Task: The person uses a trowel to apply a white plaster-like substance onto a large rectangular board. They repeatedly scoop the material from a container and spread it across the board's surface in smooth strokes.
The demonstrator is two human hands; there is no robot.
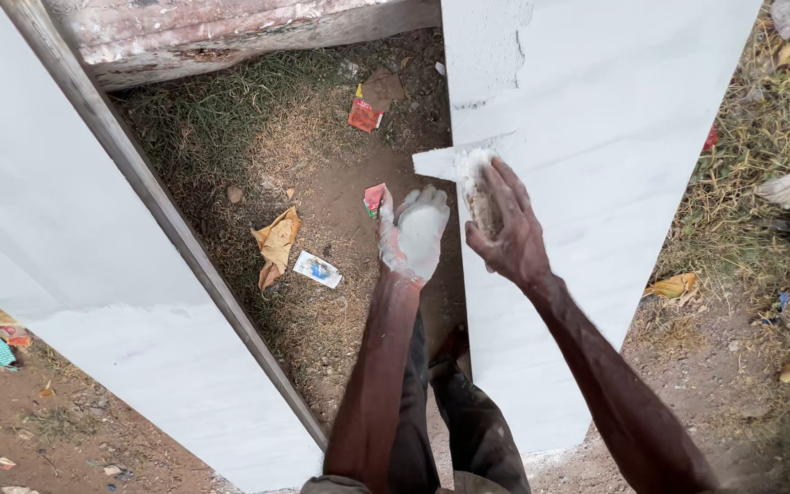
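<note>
Work in hand: the person spreads white putty on an upright white panel [596, 119] with a flat scraper blade [441, 163].
Right hand: the right hand [505, 229] is closed around the handle end of the scraper blade, which is thick with crusted putty, and presses the blade against the left edge of the panel.
Left hand: the left hand [411, 240] is cupped with the palm up and carries a lump of wet white putty [421, 229]; the fingers are coated white.
Done so far: most of the panel looks already covered, smooth and even white. The second panel [57, 238] on the left also looks evenly coated.
Left to do: near the top left corner of the right panel there is a rougher patch with a fine crack line and a ridge of fresh putty at the blade; I judge this part is not yet smoothed.
Materials: the panels are flat, matte and hard; the left one has a grey, worn edge. The putty is soft and pasty.
Ground: bare brown soil [340, 302] with dry grass, with a yellow crumpled wrapper [276, 245], a red packet [364, 115] and a small white-blue packet [317, 269].
Behind: a weathered beam [230, 37] with peeling paint.
</note>
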